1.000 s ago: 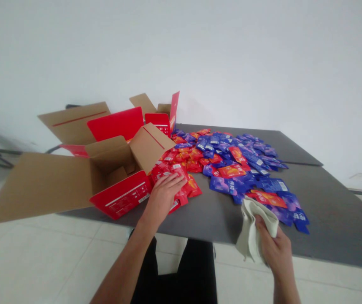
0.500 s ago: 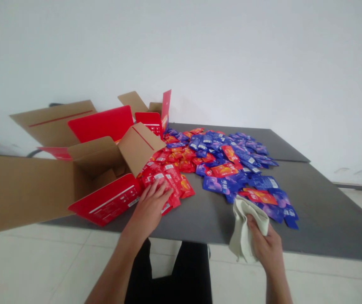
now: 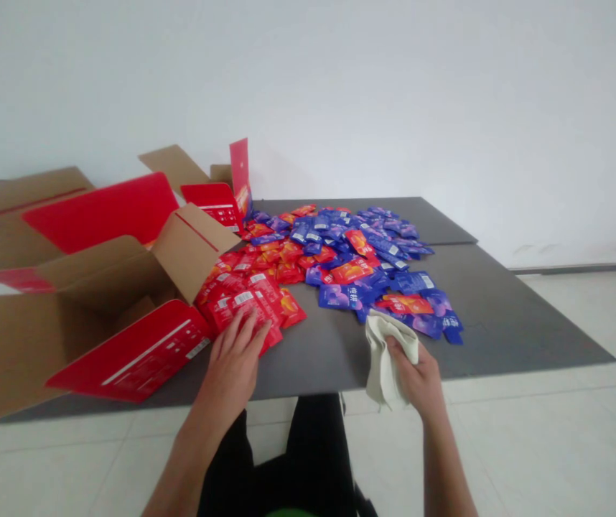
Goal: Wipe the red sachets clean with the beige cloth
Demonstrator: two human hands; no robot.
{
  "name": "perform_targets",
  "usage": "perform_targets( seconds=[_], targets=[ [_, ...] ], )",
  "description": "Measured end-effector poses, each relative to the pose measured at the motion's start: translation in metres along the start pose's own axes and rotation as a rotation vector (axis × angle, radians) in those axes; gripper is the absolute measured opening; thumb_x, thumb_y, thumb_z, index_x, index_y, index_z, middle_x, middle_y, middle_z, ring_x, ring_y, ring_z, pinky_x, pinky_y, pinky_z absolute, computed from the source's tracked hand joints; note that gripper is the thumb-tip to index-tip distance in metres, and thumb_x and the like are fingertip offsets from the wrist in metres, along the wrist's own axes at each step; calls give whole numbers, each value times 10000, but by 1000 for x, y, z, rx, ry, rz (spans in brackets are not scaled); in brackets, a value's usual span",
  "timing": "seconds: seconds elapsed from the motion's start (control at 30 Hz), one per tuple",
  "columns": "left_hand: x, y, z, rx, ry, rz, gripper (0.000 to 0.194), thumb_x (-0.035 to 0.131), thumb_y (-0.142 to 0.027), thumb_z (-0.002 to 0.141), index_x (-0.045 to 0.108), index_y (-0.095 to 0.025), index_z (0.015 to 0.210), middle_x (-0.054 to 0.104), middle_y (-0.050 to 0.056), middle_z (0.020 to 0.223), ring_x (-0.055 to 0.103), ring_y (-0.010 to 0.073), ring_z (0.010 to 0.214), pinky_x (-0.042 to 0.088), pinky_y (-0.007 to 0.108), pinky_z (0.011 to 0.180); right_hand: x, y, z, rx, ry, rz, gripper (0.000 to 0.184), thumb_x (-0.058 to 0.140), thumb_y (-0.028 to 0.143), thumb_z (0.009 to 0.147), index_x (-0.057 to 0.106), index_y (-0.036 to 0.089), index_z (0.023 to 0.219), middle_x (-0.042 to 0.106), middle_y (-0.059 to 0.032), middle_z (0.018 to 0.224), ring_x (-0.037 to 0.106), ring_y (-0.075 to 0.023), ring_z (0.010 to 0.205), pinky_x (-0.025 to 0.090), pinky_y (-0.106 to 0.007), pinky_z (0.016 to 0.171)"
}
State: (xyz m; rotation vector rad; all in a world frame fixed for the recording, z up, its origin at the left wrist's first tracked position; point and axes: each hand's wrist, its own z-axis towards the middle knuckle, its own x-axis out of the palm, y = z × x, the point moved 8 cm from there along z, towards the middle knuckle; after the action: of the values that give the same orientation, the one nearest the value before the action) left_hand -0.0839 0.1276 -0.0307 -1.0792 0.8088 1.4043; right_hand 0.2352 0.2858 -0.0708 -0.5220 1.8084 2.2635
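My left hand (image 3: 234, 353) lies flat with fingers stretched out on a heap of red packets (image 3: 243, 298) at the near left of the dark grey table (image 3: 502, 316), beside the red front flap of an open cardboard box (image 3: 125, 287). My right hand (image 3: 418, 373) is closed round a pale folded cloth (image 3: 383, 352) at the table's near edge. Just beyond the cloth lie blue packets (image 3: 383, 287) mixed with a few orange-red ones (image 3: 354, 269).
A second open red and brown box (image 3: 216, 190) stands at the back left of the table. Packets cover the table's middle up to the far edge. White wall behind, pale tiled floor around, my dark trousers (image 3: 308, 459) below.
The view has swung to the right, so everything sits further left in the picture. My left hand has slid nearer over the red packets. My right hand keeps hold of the cloth.
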Motion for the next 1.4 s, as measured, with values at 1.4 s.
perform_targets(
  seconds=[1.4],
  targets=[
    [69, 2, 208, -409, 425, 97, 352, 650, -388, 982, 633, -161, 1250, 656, 105, 1254, 667, 235, 1082, 583, 449, 922, 8, 10, 0, -91, 254, 58, 399, 627, 535, 952, 763, 212, 1142, 746, -48, 1001, 678, -229, 856, 528, -294, 768]
  ],
)
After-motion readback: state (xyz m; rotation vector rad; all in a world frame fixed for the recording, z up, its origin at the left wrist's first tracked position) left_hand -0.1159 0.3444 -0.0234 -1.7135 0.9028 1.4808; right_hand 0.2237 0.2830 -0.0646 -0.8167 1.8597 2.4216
